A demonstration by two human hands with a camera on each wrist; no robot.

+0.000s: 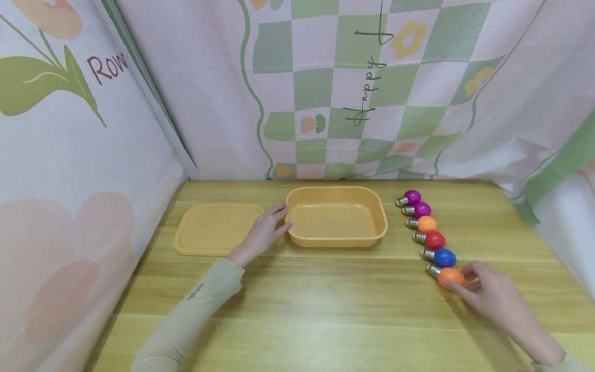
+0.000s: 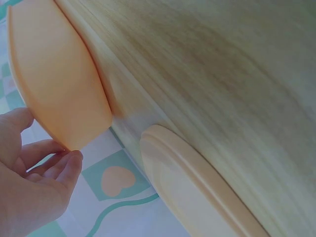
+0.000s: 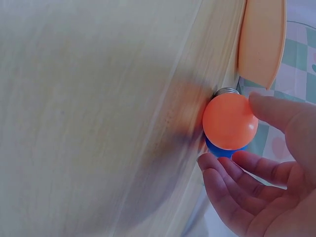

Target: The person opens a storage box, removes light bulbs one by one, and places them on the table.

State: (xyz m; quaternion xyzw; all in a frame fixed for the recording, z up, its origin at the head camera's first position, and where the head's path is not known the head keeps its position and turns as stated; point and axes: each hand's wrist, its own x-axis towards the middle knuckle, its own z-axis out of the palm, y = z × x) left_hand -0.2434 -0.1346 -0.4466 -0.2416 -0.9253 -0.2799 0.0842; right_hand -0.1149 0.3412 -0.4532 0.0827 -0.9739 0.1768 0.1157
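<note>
My left hand (image 1: 262, 230) is at the left end of an orange-yellow plastic container (image 1: 337, 243), thumb and fingertips holding its rim. In the left wrist view the curled fingertips (image 2: 73, 157) lie against the container's corner (image 2: 64, 94). My right hand (image 1: 495, 292) is around the nearest orange light bulb (image 1: 450, 278), its thumb overlapping the bulb's edge. The right wrist view shows the bent fingers (image 3: 222, 192) just below this round bulb (image 3: 229, 121), with a gap between. Behind it a blue bulb (image 3: 224, 149) is mostly hidden.
A row of bulbs with metal screw bases runs back from the right hand: blue (image 1: 445, 257), red (image 1: 435, 239), orange (image 1: 427, 223) and two purple (image 1: 422, 209). A flat orange-yellow lid (image 1: 209, 230) lies left of the container on the wooden table (image 1: 297, 310). Patterned cloth (image 1: 311, 88) hangs behind.
</note>
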